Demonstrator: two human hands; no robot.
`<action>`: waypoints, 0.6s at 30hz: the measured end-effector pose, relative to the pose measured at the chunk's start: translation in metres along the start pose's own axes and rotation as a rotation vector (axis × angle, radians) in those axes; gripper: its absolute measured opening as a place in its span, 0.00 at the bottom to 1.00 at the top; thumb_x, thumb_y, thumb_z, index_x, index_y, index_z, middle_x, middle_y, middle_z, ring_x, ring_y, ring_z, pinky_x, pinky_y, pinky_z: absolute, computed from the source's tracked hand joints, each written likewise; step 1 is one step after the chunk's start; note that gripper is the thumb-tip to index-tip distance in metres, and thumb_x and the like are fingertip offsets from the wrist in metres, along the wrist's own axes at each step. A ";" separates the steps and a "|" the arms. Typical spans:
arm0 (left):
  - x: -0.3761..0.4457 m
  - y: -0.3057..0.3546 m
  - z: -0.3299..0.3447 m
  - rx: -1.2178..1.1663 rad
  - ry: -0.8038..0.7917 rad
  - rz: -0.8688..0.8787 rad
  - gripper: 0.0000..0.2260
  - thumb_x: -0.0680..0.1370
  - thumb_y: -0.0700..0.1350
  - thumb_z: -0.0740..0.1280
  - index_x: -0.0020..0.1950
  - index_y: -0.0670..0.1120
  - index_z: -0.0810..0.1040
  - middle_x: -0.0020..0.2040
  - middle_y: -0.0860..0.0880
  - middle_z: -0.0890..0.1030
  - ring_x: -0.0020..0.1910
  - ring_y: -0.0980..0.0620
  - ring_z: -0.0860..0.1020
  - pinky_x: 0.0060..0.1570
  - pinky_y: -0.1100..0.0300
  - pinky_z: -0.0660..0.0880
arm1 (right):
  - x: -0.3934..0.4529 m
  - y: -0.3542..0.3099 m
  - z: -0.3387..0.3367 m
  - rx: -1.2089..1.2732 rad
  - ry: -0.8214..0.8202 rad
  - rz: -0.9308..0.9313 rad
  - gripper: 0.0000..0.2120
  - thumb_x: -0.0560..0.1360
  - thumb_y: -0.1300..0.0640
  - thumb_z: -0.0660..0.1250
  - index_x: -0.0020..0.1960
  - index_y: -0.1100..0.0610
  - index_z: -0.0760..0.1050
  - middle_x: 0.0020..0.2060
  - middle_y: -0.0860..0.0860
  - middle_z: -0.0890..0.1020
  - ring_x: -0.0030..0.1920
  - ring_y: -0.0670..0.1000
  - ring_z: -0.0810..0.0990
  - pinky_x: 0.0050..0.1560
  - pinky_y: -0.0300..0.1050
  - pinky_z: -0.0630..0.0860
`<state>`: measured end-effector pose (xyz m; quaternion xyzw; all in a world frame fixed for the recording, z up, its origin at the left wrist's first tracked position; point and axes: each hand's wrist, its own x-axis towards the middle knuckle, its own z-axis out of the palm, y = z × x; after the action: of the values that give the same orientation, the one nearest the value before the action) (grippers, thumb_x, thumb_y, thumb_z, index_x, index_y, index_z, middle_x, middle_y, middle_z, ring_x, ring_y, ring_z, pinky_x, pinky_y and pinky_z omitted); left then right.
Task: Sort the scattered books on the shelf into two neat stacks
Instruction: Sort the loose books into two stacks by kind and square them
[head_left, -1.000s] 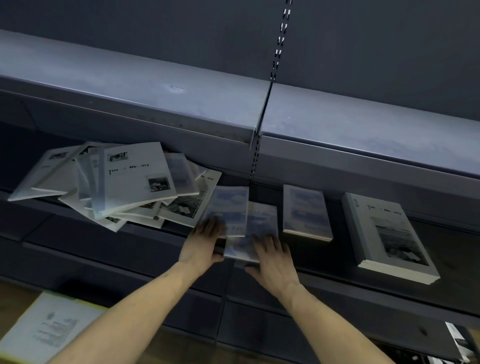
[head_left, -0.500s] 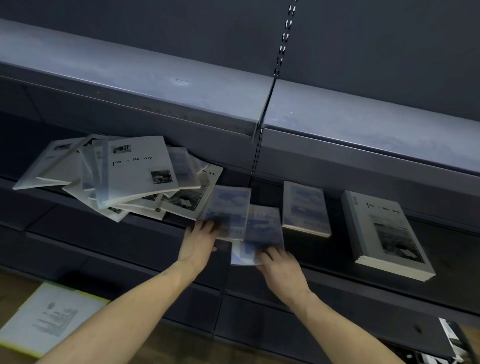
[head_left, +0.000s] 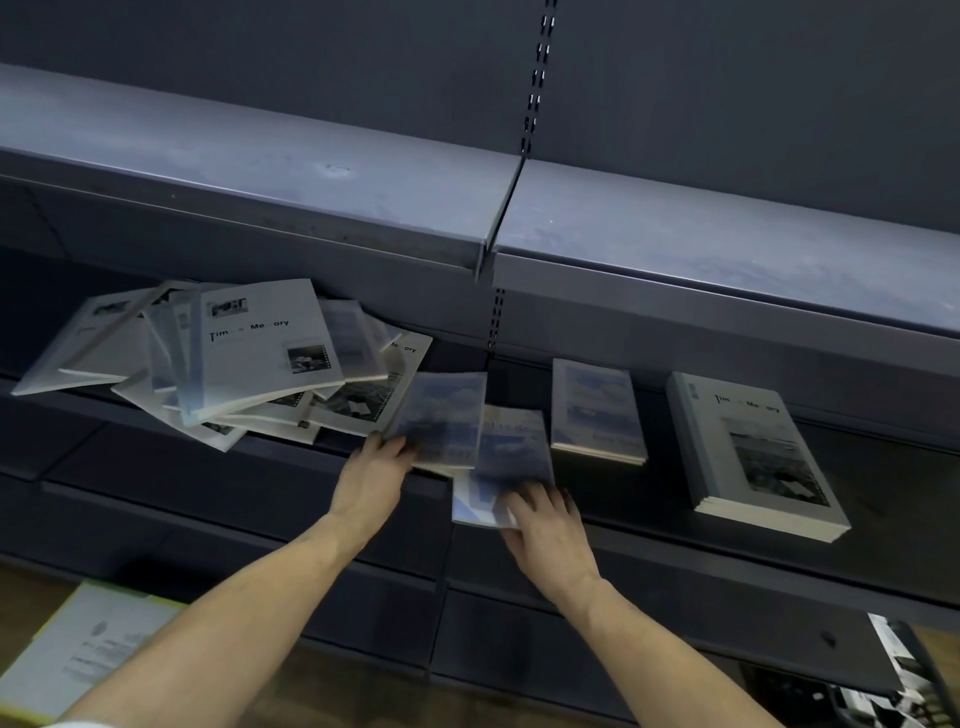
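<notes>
On the dark shelf (head_left: 883, 467) a messy heap of white "Time Memory" books (head_left: 260, 358) lies at the left. Two small blue-covered books overlap mid-shelf. My left hand (head_left: 371, 478) grips the near edge of the left blue book (head_left: 441, 415). My right hand (head_left: 545, 525) holds the near corner of the right blue book (head_left: 511, 457), which juts over the shelf's front edge. A neat stack of small blue books (head_left: 595, 410) and a neat stack of large white books (head_left: 748, 447) stand to the right.
An upper shelf (head_left: 311, 187) overhangs the books, with a slotted upright (head_left: 535, 93) behind. Dark panels sit below the shelf. A white printed sheet (head_left: 88, 654) lies on the floor at lower left, and some printed matter (head_left: 904, 670) at lower right.
My right hand has drawn the right blue book toward me, so it now overhangs the shelf edge. My left hand has shifted slightly onto the left blue book's edge.
</notes>
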<state>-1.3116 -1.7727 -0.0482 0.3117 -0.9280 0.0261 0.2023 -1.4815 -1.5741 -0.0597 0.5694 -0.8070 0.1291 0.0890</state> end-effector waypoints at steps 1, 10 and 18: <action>0.001 0.000 -0.002 -0.010 0.025 -0.026 0.21 0.60 0.28 0.76 0.49 0.45 0.84 0.45 0.47 0.81 0.42 0.40 0.76 0.30 0.54 0.76 | 0.000 0.000 0.001 0.027 -0.012 0.015 0.12 0.71 0.52 0.72 0.52 0.47 0.74 0.52 0.49 0.76 0.52 0.55 0.78 0.59 0.55 0.76; 0.032 0.001 -0.044 -0.075 0.261 -0.348 0.10 0.72 0.33 0.70 0.47 0.46 0.84 0.46 0.47 0.80 0.46 0.41 0.76 0.29 0.54 0.73 | -0.001 0.001 0.002 0.058 -0.036 0.026 0.12 0.73 0.49 0.71 0.55 0.46 0.74 0.58 0.47 0.75 0.56 0.52 0.76 0.54 0.49 0.77; 0.018 0.025 -0.043 -0.185 0.343 -0.403 0.06 0.78 0.42 0.68 0.53 0.46 0.83 0.50 0.49 0.79 0.50 0.45 0.75 0.29 0.53 0.73 | 0.001 0.000 0.002 0.086 -0.006 0.006 0.14 0.73 0.53 0.72 0.58 0.48 0.76 0.58 0.47 0.76 0.57 0.51 0.77 0.54 0.47 0.78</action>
<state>-1.3239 -1.7550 0.0002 0.4611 -0.7979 -0.0470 0.3853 -1.4820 -1.5755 -0.0617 0.5706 -0.8026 0.1624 0.0616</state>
